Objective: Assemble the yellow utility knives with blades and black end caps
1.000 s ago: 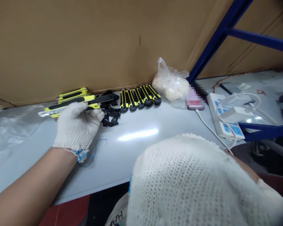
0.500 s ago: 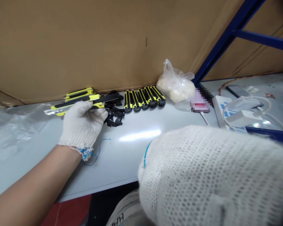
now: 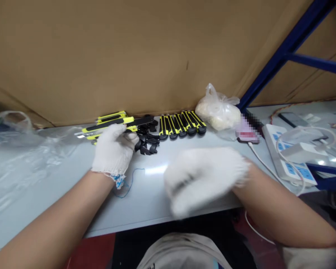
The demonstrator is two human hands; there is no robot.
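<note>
My left hand (image 3: 112, 147), in a white knit glove, is closed on a yellow-and-black utility knife (image 3: 108, 124) that lies crosswise in its fingers. The knife's silver end points left. Just right of the fingertips is a pile of black plastic pieces (image 3: 149, 144). More yellow-and-black knives (image 3: 111, 115) lie behind the left hand. My right hand (image 3: 203, 175), also gloved, hovers over the front of the table. Motion smears its fingers, and I cannot make out anything in them.
Several utility knives (image 3: 182, 125) stand in a row against the brown cardboard wall (image 3: 145, 56). Right of them are a knotted plastic bag (image 3: 218, 112), a phone on a cable (image 3: 248, 129) and a white power strip (image 3: 285, 157). Clear plastic (image 3: 25, 160) lies at left; a blue frame rises at right.
My right hand has moved away from the camera, down and forward over the table. The left hand keeps its grip on the knife. The whole view has shifted slightly.
</note>
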